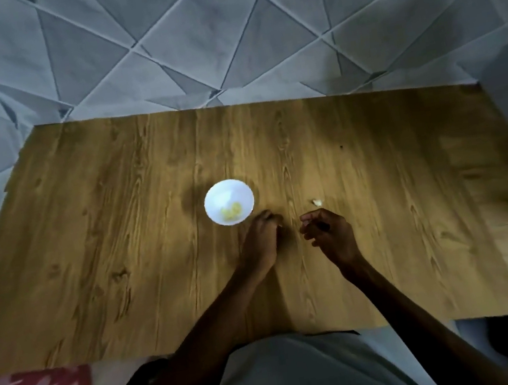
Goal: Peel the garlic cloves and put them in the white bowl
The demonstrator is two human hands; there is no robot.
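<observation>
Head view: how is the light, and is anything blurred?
In the head view the light is dim and brightest on the white bowl, which glares; the table dims toward its right side; the left hand and right hand are dark and soft, so what their fingers hold cannot be read; the picture's right edge is smeared.

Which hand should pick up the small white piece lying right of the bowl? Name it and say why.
Probably right. The right hand lies close to the white piece; the left hand sits farther off, beside the white bowl.
</observation>
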